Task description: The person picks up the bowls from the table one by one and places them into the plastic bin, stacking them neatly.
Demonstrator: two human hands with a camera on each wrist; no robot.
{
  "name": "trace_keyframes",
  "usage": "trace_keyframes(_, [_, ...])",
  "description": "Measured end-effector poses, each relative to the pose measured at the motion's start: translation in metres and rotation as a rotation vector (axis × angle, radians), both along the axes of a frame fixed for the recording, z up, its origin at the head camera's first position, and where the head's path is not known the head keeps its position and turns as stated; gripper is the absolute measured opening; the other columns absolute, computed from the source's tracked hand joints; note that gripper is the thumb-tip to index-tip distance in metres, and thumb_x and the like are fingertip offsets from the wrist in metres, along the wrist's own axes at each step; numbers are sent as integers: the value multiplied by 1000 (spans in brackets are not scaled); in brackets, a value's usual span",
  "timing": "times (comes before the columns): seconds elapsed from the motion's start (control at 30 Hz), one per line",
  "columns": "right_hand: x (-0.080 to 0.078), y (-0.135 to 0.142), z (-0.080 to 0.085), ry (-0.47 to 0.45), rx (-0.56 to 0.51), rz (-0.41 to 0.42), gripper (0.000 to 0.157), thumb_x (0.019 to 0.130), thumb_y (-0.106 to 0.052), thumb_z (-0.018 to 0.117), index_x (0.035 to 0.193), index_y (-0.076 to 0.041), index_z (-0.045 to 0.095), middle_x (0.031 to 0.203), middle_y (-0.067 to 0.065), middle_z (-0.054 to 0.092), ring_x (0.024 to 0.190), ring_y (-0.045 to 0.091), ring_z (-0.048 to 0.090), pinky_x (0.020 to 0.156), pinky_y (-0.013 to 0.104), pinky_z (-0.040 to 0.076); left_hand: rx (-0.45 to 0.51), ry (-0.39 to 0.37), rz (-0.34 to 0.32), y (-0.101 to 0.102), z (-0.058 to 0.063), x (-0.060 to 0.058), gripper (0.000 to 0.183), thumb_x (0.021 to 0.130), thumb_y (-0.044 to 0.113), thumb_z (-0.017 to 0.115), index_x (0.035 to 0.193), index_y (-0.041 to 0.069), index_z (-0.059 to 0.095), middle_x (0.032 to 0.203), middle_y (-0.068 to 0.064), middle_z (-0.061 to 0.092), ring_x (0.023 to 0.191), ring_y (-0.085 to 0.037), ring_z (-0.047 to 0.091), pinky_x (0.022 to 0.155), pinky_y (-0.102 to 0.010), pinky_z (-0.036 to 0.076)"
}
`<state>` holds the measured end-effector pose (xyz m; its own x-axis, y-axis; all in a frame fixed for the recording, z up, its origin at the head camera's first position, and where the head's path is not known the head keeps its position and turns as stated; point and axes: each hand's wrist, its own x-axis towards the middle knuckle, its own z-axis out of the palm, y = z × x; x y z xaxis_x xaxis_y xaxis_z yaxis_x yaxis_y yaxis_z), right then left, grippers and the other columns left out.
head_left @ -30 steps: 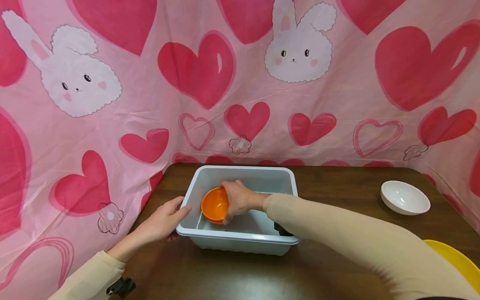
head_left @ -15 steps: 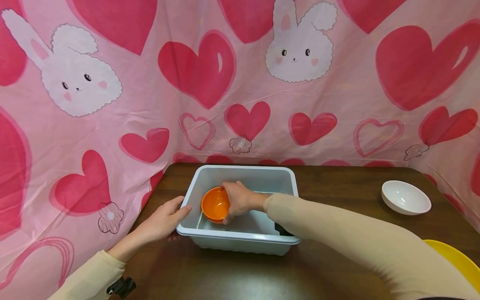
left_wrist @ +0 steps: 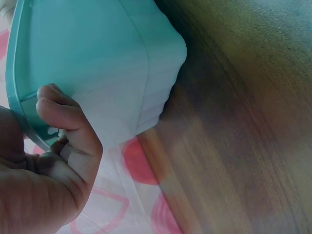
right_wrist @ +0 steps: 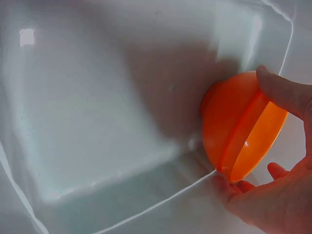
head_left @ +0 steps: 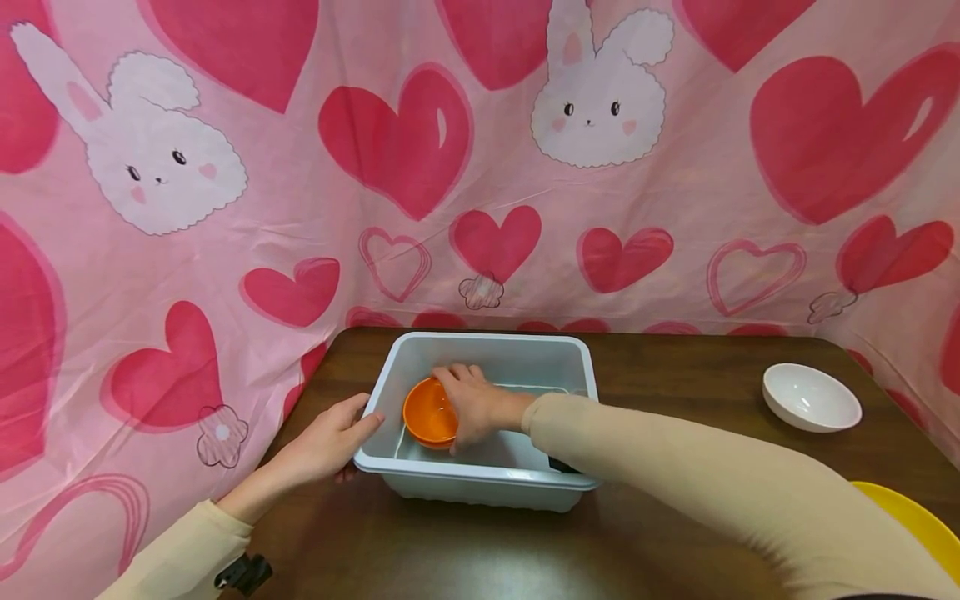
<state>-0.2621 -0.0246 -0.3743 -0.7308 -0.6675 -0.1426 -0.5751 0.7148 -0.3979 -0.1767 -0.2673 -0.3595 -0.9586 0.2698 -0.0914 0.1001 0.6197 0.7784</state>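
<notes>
Pink heart-printed cloth (head_left: 405,167) behind, brown worktop (head_left: 675,375) below. At frame centre we are holding: grey bin (head_left: 480,492), left hand (head_left: 330,437) gripping its rim; orange bowl (head_left: 426,412) inside, right hand (head_left: 478,408) spanning and grasping it. Probably we are placing; next calls for clean release.

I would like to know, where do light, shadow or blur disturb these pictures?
Head view: pale glare on the brown table, near the bottom edge; right wrist view: a soft dark shadow on the floor of the grey bin, beside the orange bowl, plus a small bright reflection upper left; left wrist view: the bin looks partly teal, the wood grain soft.
</notes>
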Motion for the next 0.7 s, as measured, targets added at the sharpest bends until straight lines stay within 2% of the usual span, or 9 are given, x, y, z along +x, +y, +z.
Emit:
trace_keyframes(0.33, [6, -3, 2, 114, 91, -4, 111, 71, -35, 99, 158, -15, 32, 145, 11, 41, 129, 29, 39, 110, 40, 46, -1, -1, -19, -2, -1, -1, 36, 109, 21, 56, 135, -4, 52, 68, -8, 62, 44, -25, 57, 42, -36, 53])
trace_keyframes(0.7, [1, -2, -3, 119, 82, -61, 107, 68, -37, 100, 153, -16, 38, 138, 11, 41, 124, 30, 39, 104, 42, 49, -8, -9, -8, 0, 1, 0, 36, 109, 21, 56, 135, -3, 52, 69, -8, 62, 44, -25, 57, 43, -35, 53])
